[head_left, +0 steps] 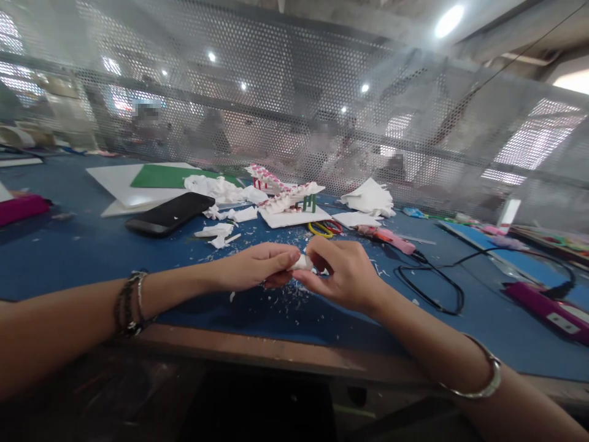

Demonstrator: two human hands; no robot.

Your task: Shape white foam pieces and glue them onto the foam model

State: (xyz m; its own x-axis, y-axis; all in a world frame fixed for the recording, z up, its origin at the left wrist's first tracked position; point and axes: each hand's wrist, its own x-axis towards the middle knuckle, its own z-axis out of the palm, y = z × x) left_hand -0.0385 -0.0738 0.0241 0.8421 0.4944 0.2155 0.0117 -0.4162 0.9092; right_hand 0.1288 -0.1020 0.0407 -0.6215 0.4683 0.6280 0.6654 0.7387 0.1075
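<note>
Between my two hands is a small rounded white piece (pixel 302 263); its material I cannot make out. My left hand (pixel 257 266) pinches its left end between thumb and fingers. From the other side, the curled fingers of my right hand (pixel 343 270) close on its right end. Both hands are just above the blue tabletop (pixel 193 313), over a scatter of tiny white shavings (pixel 294 301). Past my fingertips lie scissors with yellow and red handles (pixel 321 229), their blades hidden. A pink glue gun (pixel 391 239) rests beyond my right hand.
A black phone (pixel 170 213) lies at left near white sheets (pixel 115 184) and a green sheet (pixel 165 176). Crumpled white scraps (pixel 216 189) and a red, white and green model (pixel 294 202) stand behind. A black cable (pixel 432 301) and a magenta power strip (pixel 547 310) are at right.
</note>
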